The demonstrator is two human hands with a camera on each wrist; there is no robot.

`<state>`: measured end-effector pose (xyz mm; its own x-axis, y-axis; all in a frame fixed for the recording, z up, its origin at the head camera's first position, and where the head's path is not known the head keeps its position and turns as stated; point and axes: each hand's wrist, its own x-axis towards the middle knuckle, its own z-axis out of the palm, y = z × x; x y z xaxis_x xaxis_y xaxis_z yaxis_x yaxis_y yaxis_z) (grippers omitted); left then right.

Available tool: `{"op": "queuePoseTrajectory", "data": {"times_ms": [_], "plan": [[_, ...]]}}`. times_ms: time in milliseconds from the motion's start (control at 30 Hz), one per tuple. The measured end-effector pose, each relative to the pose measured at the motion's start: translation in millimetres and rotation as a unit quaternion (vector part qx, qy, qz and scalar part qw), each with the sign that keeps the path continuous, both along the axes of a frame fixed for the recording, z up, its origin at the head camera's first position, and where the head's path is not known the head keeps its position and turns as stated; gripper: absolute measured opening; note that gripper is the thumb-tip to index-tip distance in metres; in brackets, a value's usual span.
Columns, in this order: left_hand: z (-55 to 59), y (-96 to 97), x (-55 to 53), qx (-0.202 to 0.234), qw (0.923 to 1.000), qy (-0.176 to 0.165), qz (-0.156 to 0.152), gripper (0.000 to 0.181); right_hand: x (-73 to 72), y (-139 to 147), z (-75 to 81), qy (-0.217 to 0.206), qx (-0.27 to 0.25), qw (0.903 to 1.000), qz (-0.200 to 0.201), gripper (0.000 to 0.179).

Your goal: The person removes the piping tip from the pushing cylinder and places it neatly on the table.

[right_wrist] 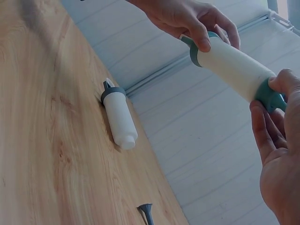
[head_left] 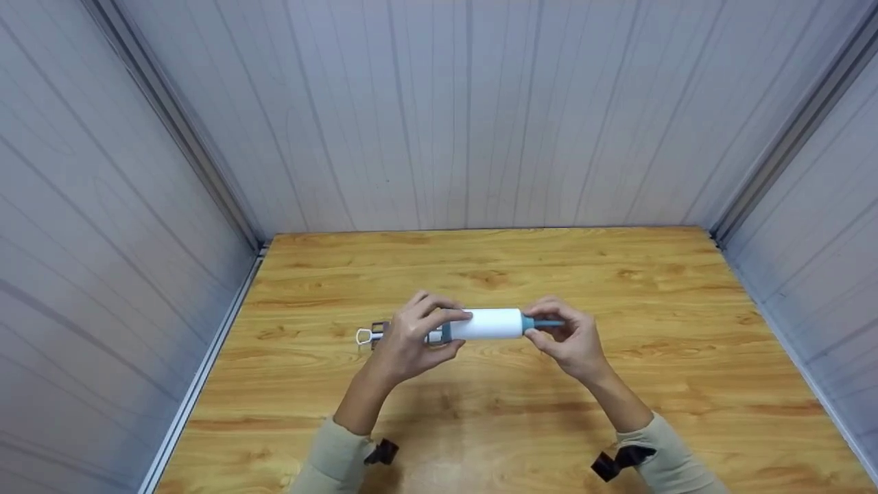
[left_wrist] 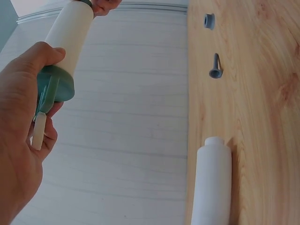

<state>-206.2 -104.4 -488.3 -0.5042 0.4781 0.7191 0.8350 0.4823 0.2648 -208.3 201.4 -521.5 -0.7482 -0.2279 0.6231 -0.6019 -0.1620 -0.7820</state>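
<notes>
- White bottle: we find it held above the tabletop, its long axis running left to right, roughly parallel to the far edge.
- Left hand: thumb and fingers curled round the left end, at the teal collar.
- Right hand: thumb and fingers pinching the teal nozzle fitting opposite.
- Both hands touching, neither nearer; we judge any twist or pull would follow this axis.
</notes>
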Motion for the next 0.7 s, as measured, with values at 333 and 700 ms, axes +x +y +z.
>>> {"op": "queuePoseTrajectory", "data": {"times_ms": [333, 700], "plan": [[2.5, -2.0, 0.9, -0.013, 0.9997, -0.018, -0.005, 0.039, -2.0, 0.0, -2.8, 0.021, -0.008, 0.9996, 0.02, 0.043], [0.6, -2.9, 0.5, -0.013, 0.9994, -0.028, -0.013, 0.037, -0.7, 0.5, -4.7, 0.015, -0.004, 0.9997, 0.017, 0.051]]}}
